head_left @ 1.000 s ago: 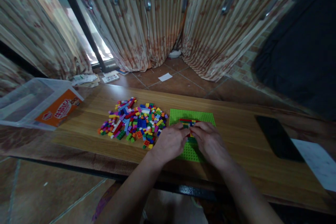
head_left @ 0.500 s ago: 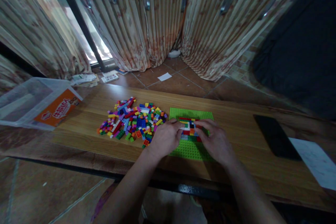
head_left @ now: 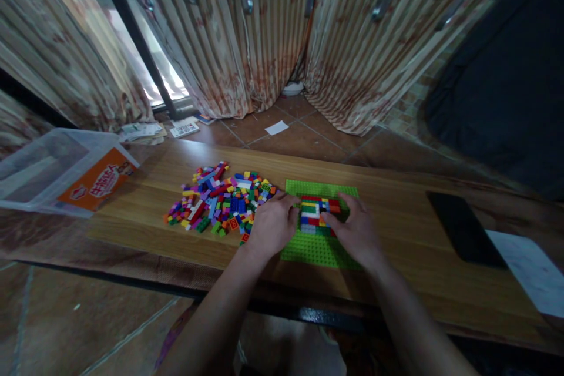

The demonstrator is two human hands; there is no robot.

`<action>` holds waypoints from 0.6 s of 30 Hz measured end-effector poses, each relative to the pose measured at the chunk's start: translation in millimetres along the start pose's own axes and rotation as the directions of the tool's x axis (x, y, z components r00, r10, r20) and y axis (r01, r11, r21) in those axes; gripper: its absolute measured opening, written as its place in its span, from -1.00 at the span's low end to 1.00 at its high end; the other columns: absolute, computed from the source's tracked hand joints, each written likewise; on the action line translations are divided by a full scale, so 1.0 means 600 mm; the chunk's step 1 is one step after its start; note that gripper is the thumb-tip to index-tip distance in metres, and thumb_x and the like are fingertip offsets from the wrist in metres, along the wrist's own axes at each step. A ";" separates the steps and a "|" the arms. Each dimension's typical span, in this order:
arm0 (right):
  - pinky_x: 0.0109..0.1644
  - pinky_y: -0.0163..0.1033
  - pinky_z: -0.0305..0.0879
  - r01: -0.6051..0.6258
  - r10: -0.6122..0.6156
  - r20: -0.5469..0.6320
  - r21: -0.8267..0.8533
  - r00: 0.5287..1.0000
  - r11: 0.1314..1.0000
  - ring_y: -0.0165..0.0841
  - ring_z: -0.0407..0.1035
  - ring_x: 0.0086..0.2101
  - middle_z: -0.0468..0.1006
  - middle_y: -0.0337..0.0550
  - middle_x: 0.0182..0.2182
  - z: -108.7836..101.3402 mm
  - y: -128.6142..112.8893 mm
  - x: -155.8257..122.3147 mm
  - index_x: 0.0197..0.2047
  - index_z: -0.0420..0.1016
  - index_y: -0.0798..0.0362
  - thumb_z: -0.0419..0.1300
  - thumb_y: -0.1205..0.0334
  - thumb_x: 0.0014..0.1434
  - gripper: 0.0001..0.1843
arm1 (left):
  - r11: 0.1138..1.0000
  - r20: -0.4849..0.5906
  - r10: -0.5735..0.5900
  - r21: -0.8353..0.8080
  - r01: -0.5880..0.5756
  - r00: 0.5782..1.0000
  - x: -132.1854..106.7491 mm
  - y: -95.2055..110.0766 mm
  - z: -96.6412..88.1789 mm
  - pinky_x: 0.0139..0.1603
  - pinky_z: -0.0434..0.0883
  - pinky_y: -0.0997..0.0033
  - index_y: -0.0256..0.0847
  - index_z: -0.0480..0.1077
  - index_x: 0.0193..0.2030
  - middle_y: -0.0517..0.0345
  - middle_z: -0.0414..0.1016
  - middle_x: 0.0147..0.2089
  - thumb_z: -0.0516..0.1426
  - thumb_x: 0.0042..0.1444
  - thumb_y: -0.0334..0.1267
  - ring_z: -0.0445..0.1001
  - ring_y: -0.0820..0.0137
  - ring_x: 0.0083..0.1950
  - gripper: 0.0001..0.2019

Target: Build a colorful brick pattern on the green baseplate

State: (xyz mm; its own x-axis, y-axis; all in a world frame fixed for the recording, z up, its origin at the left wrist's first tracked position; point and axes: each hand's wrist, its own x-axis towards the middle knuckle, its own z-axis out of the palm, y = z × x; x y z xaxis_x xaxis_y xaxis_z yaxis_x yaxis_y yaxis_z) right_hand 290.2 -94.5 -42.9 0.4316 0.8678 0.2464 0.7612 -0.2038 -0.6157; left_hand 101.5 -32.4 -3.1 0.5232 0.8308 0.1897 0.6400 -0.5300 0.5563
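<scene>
A green studded baseplate [head_left: 324, 255] lies on the table, bearing a flat rectangular block of toy bricks [head_left: 311, 218] in red, white, blue, yellow and other colours. At the block's left side is my left hand [head_left: 274, 223], with thumb and forefinger pinched together; whatever they hold is too small to make out. My right hand [head_left: 359, 229] rests at the block's right side, thumb and fingers spread apart. Its thumb tip touches or hovers over the bricks near the middle. A pile of loose bricks [head_left: 238, 205] spreads out left of the baseplate, partly behind my left hand.
On the wooden table [head_left: 154, 188], a clear plastic box [head_left: 53, 135] with an orange label stands at the far left. To the right lie a black tablet-like slab [head_left: 465, 229] and a white sheet of paper [head_left: 529, 270]. Striped curtains [head_left: 247, 41] hang beyond the table.
My left hand has drawn back a little to the left from the bricks. My right hand's fingers have spread wider, so more of the brick block shows.
</scene>
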 end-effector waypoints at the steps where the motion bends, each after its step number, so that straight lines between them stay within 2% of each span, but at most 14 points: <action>1: 0.15 0.18 0.22 0.007 -0.007 -0.003 0.006 1.000 1.000 -0.02 0.33 0.06 0.47 0.12 0.03 0.002 0.001 0.000 0.11 0.42 0.06 0.24 -0.06 0.06 -0.40 | 1.000 -0.001 -0.005 0.001 0.005 1.000 0.000 -0.001 -0.001 -0.06 0.45 0.37 -0.20 0.51 -0.08 0.05 0.55 -0.11 0.05 0.21 -0.36 0.53 0.34 -0.16 -0.77; 6: 0.13 0.15 0.23 0.031 -0.031 -0.021 0.005 0.999 1.000 -0.06 0.35 0.02 0.50 0.06 -0.02 0.008 0.010 0.003 0.04 0.47 0.04 0.27 -0.02 0.03 -0.47 | 1.000 -0.018 -0.014 -0.002 0.014 1.000 0.000 -0.006 -0.003 -0.07 0.44 0.38 -0.19 0.51 -0.09 0.05 0.55 -0.12 0.05 0.21 -0.36 0.52 0.35 -0.18 -0.77; 12: 0.12 0.16 0.24 0.016 -0.015 -0.005 0.020 1.000 1.000 -0.06 0.36 0.02 0.50 0.07 -0.02 0.012 0.011 0.005 0.06 0.47 0.04 0.25 -0.01 0.04 -0.47 | 0.997 -0.052 -0.049 -0.059 0.046 0.997 0.001 -0.014 -0.015 -0.14 0.43 0.43 -0.21 0.52 -0.10 0.05 0.56 -0.14 0.05 0.20 -0.39 0.53 0.39 -0.23 -0.76; 15: 0.11 0.17 0.24 0.033 -0.032 -0.008 0.041 0.999 0.999 -0.06 0.36 0.01 0.51 0.05 -0.04 0.014 0.013 0.005 0.03 0.49 0.01 0.24 0.00 0.04 -0.50 | 0.993 -0.107 -0.057 -0.113 0.044 0.993 0.004 -0.029 -0.030 -0.14 0.42 0.44 -0.22 0.53 -0.14 0.06 0.58 -0.18 0.04 0.20 -0.39 0.52 0.38 -0.21 -0.76; 18: 0.13 0.18 0.23 0.017 -0.017 0.010 0.056 1.000 0.998 -0.04 0.35 0.03 0.50 0.05 -0.01 0.011 0.016 0.004 0.03 0.51 0.02 0.24 -0.08 0.04 -0.47 | 0.981 -0.170 -0.121 -0.173 0.091 0.978 0.003 -0.060 -0.057 -0.17 0.42 0.44 -0.24 0.54 -0.14 0.06 0.59 -0.21 0.05 0.18 -0.37 0.52 0.38 -0.22 -0.76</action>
State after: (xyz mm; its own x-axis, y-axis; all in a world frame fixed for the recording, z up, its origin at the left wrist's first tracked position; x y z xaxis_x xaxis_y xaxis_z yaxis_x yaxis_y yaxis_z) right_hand 295.6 -91.5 -53.3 0.4135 0.8756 0.2497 0.7401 -0.1634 -0.6524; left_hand 60.2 -6.4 5.0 0.3386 0.9055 0.2557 0.5783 -0.4146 0.7026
